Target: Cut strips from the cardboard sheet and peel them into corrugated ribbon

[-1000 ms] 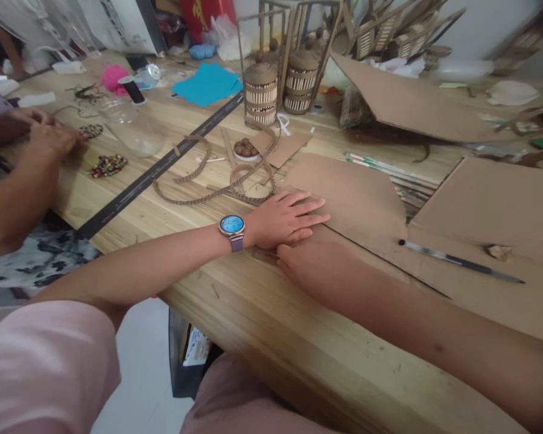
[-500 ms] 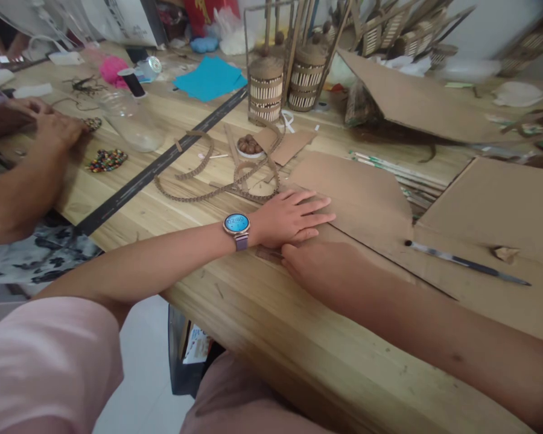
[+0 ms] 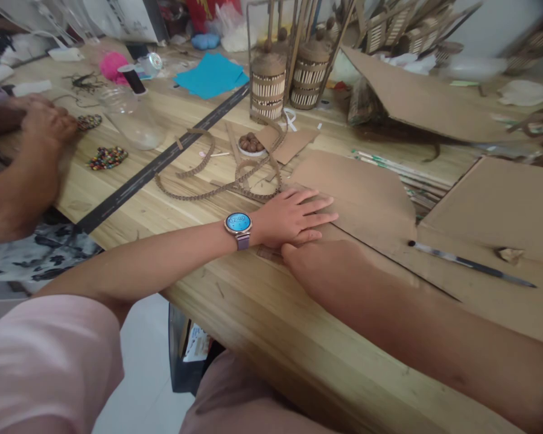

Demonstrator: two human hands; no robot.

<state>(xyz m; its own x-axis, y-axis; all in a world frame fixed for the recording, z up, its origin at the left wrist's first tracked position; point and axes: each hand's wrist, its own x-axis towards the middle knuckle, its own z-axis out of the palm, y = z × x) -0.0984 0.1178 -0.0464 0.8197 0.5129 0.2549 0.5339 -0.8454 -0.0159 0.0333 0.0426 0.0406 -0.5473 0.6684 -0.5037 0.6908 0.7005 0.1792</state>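
Observation:
My left hand (image 3: 294, 217), with a blue-faced watch (image 3: 238, 222) on the wrist, lies flat with fingers stretched out on a large brown cardboard sheet (image 3: 366, 199). My right hand (image 3: 319, 265) rests back-up just in front of it, touching the left hand's edge. Its fingers are tucked out of sight, so I cannot make out whether they hold anything. A short dark strip (image 3: 266, 253) pokes out by its tip on the wooden table (image 3: 262, 313). A long thin blade (image 3: 470, 263) lies on the cardboard to the right.
Another person's hands (image 3: 45, 123) work over beads (image 3: 107, 158) at the left. A black ruler (image 3: 163, 160), curled corrugated strips (image 3: 217, 181), a dish of nuts (image 3: 250, 143), two woven lanterns (image 3: 268, 87), a clear jar (image 3: 133, 123), blue paper (image 3: 212, 75) and more cardboard (image 3: 493, 205) cover the table.
Both my hands stay where they were. The view has drifted slightly, and the other person's hands have shifted a little over the beads.

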